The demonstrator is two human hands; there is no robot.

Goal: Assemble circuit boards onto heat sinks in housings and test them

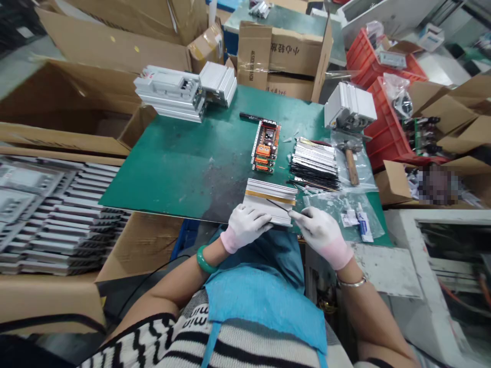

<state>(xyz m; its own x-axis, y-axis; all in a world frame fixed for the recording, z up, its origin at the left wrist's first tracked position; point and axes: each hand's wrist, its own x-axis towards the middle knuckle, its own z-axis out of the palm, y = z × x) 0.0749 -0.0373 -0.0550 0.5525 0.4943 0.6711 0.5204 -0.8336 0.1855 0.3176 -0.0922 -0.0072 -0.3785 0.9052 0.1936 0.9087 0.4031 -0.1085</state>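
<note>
A ribbed silver metal housing with a golden-brown strip lies at the front edge of the green table. My left hand, in a white and pink glove, grips its lower left side with the fingers closed. On the right, my gloved right hand pinches a thin dark stick, whose far end lies over the housing. Beyond the housing is a circuit board with orange parts. A stack of silver and black strips lies to its right.
Finned metal units stand at the back left of the green table, another at the back right. A hammer and a glue tube lie on the right. Cardboard boxes flank the left, red crates the right.
</note>
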